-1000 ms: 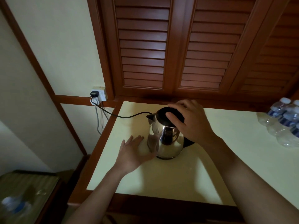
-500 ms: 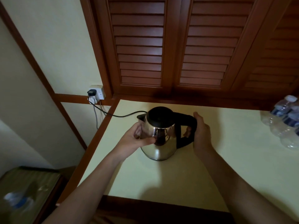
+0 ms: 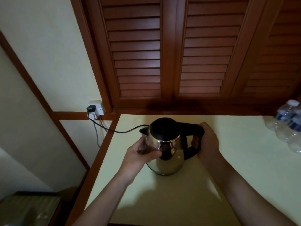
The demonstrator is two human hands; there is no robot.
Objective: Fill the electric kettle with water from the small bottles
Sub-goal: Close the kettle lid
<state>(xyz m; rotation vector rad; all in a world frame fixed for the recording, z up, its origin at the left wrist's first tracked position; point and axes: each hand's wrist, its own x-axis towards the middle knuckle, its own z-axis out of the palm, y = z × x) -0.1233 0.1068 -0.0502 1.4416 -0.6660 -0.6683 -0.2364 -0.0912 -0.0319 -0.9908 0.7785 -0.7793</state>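
Near counter's (image 3: 244, 160) back-left corner, rounded mirror-shiny steel kettle (image 3: 169, 154), black lid (image 3: 163, 128) on. Left hand (image 3: 143, 154) gripping its smooth belly, right hand (image 3: 209, 144) curled round curved black handle (image 3: 192, 128).

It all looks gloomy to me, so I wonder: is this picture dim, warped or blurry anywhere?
Head view: the room is dim, and soft shadows lie on the table near its front edge. Head view: the kettle carries a pale glint on its steel. Head view: the wide lens makes the shutters lean, and the bottles at the right edge look smeared.
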